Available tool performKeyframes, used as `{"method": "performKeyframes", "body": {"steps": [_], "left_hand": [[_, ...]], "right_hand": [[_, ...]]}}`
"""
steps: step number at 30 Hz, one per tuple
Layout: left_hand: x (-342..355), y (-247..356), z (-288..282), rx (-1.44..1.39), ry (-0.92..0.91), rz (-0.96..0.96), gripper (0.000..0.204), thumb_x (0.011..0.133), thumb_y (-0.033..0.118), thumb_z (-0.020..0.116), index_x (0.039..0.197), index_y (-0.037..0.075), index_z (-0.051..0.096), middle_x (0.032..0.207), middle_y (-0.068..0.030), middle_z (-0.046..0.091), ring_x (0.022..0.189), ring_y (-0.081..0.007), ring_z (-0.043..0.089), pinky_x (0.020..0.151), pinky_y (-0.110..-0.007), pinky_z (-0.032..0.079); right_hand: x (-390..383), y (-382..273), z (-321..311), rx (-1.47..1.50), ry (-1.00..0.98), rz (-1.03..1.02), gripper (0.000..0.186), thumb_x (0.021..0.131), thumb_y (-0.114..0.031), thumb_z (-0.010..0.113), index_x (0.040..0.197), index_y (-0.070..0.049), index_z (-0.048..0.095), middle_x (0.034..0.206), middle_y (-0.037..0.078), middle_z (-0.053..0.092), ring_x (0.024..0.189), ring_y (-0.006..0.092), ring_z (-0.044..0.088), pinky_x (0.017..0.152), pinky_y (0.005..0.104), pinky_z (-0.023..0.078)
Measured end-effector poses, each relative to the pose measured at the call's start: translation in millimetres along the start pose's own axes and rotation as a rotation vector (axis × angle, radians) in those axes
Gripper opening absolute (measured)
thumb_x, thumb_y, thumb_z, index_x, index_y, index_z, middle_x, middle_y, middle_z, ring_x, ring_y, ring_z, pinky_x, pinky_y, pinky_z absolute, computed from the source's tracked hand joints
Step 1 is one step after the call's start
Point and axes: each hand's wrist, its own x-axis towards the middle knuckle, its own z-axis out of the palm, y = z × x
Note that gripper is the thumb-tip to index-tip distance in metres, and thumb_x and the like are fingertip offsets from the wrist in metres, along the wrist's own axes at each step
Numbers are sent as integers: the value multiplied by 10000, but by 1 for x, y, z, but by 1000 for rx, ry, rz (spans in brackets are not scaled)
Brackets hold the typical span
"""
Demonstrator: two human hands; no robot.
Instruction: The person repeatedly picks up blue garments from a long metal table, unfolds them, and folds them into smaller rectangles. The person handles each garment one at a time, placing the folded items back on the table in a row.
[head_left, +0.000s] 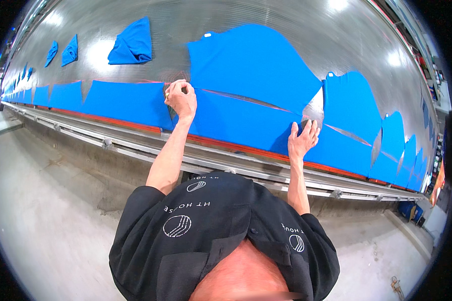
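My left hand [181, 99] is closed, its fingers curled over the gap at the left edge of a flat blue fabric strip [236, 119]. Whatever lies at its fingertips is hidden. At the other end of the same strip, my right hand [303, 141] rests with fingers apart, palm down over the upper right edge. Above the strip lies a larger blue fabric piece [248, 60] with a curved top and a small white sticker [208, 34] near its upper left corner. A narrow slit of dark table separates the two along much of their length.
The long, shiny dark table [181, 30] has a metal rail [211, 164] along its front. More blue strips [128, 103] continue leftward. Folded blue pieces [135, 45] lie farther back. Similar cut pieces [354, 100] run off to the right, and a blue box [411, 211] stands on the floor.
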Motion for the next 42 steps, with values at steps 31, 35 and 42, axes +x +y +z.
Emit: {"method": "performKeyframes", "body": {"steps": [31,35,42], "left_hand": [[120,5,46,495,-567,575,512,1015,326,370,1495,153,326,1581,-45,258,1442,-329,254,1135,-604,204],[126,4,41,446,-453,677,386,963,209,490,1329,98,541,1446,-66,471,1338,-321,431,1085,-503,355],[155,10,49,148,-370,593,121,818,188,655,878,98,711,1027,-96,662,993,-295,618,888,-422,476]], "right_hand": [[24,4,-36,326,57,20,513,933,-318,599,1252,80,554,1398,285,449,1306,419,426,1071,455,358],[63,4,-40,283,85,-35,490,923,-290,610,1224,94,571,1376,291,472,1284,417,450,1072,453,361],[163,2,-12,231,85,-265,452,903,-298,630,1211,33,610,1336,224,542,1278,389,465,1082,447,350]]}}
